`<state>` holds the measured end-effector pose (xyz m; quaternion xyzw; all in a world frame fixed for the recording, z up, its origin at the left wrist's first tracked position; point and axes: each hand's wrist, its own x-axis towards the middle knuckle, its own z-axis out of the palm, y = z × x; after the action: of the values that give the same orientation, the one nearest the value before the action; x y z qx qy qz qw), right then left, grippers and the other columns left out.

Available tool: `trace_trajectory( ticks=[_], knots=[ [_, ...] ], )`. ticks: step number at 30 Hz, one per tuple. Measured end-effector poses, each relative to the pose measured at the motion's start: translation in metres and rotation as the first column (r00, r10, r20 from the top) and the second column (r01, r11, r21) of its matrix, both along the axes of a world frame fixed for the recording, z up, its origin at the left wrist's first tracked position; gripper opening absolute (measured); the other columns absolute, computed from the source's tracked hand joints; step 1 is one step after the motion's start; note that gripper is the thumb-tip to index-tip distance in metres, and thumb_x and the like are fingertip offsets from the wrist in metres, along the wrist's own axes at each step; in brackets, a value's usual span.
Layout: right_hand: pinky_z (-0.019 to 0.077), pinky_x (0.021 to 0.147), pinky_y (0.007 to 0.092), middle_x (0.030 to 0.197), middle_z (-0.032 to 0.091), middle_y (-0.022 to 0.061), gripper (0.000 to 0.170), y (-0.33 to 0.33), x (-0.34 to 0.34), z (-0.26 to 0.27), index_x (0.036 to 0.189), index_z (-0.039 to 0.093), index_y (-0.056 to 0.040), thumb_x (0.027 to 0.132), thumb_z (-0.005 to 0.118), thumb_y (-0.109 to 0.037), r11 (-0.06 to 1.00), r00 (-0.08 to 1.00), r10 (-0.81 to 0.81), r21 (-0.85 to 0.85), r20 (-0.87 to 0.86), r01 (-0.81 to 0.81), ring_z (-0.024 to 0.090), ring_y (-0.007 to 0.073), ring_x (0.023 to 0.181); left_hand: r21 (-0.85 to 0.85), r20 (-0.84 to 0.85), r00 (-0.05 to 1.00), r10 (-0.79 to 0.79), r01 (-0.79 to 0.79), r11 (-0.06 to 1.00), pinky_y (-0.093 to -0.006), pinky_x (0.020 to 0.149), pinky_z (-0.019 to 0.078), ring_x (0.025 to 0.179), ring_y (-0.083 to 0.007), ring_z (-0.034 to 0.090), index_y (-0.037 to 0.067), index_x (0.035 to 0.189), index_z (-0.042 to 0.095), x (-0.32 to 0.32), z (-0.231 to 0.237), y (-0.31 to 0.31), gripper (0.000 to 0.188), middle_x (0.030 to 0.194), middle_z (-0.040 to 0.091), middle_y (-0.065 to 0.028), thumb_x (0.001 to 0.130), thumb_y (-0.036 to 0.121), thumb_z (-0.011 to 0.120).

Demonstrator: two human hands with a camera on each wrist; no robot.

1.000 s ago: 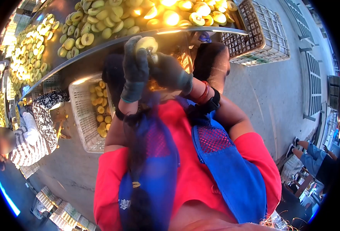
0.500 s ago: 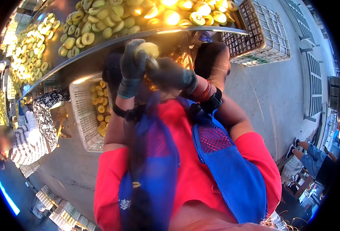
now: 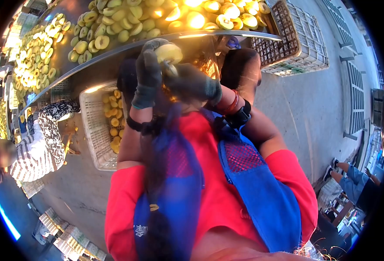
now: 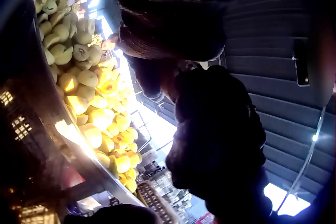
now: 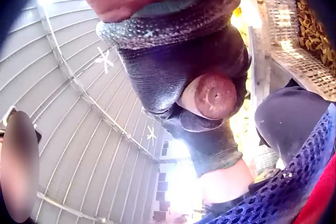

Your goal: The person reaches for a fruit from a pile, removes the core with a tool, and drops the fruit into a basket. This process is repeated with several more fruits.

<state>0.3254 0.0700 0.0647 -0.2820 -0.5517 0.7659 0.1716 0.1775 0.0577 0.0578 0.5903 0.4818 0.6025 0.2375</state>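
In the head view my gloved left hand (image 3: 148, 78) grips a pale yellow-green fruit (image 3: 169, 53), its fingers curled behind it. My gloved right hand (image 3: 192, 82) is close against the fruit's lower side, with a small metal tool part (image 3: 171, 68) between them. The right wrist view shows the right hand (image 5: 184, 71) curled round a round-ended wooden handle (image 5: 215, 97); the tool's working end is hidden there. Both gloves are dark in the left wrist view, the left hand (image 4: 168, 19) above and the right hand (image 4: 215, 129) below, touching or nearly so.
Cut fruit (image 3: 122, 21) is heaped on a metal-edged table (image 3: 113, 53) in front. A white crate (image 3: 97, 126) of yellow fruit pieces stands at the left, stacked crates (image 3: 305, 39) at the right. A seated person (image 3: 35, 148) in stripes is at the far left.
The left hand and fruit have shifted slightly, and the fruit's tilt has changed. The right hand stays close to it. The seated person's arm at the far left has moved a little.
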Motion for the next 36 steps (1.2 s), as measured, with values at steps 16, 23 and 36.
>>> trace_trajectory(
  ticks=[16, 23, 36],
  knots=[
    [0.0466, 0.061, 0.0245, 0.086, 0.059, 0.0039, 0.025, -0.003, 0.005, 0.003, 0.104, 0.057, -0.0011, 0.081, 0.057, -0.010, 0.961, 0.977, 0.178, -0.195, -0.114, -0.198, 0.056, 0.0100, 0.070, -0.189, -0.183, 0.951, -0.250, 0.215, 0.958, -0.0284, 0.070, 0.0480, 0.075, -0.0168, 0.061, -0.001, 0.089, 0.063, -0.011, 0.020, -0.005, 0.060, 0.082, 0.065, -0.0078, 0.092, 0.052, 0.035],
    [0.0483, 0.064, 0.0276, 0.078, 0.062, 0.0024, 0.026, -0.007, -0.014, -0.023, 0.105, 0.057, -0.0027, 0.081, 0.058, -0.012, 0.995, 0.994, 0.099, 0.008, -0.055, -0.099, 0.058, 0.0115, 0.071, -0.342, 0.345, 0.930, 0.129, -0.004, 0.940, -0.0346, 0.067, 0.0517, 0.077, -0.0206, 0.063, 0.002, 0.095, 0.061, -0.045, -0.026, 0.008, 0.065, 0.085, 0.064, -0.0093, 0.091, 0.060, 0.031],
    [0.0526, 0.058, 0.0358, 0.076, 0.065, 0.0143, 0.021, 0.021, -0.015, -0.083, 0.097, 0.059, -0.0023, 0.086, 0.051, -0.018, 0.776, 0.602, 0.121, 0.302, 0.790, -0.553, 0.065, 0.0246, 0.064, -0.144, -0.772, 0.342, 0.536, -0.915, 0.376, -0.0373, 0.082, 0.0468, 0.093, -0.0310, 0.061, 0.004, 0.103, 0.061, -0.220, -0.039, -0.100, 0.047, 0.102, 0.063, -0.0164, 0.091, 0.045, 0.042]
  ],
)
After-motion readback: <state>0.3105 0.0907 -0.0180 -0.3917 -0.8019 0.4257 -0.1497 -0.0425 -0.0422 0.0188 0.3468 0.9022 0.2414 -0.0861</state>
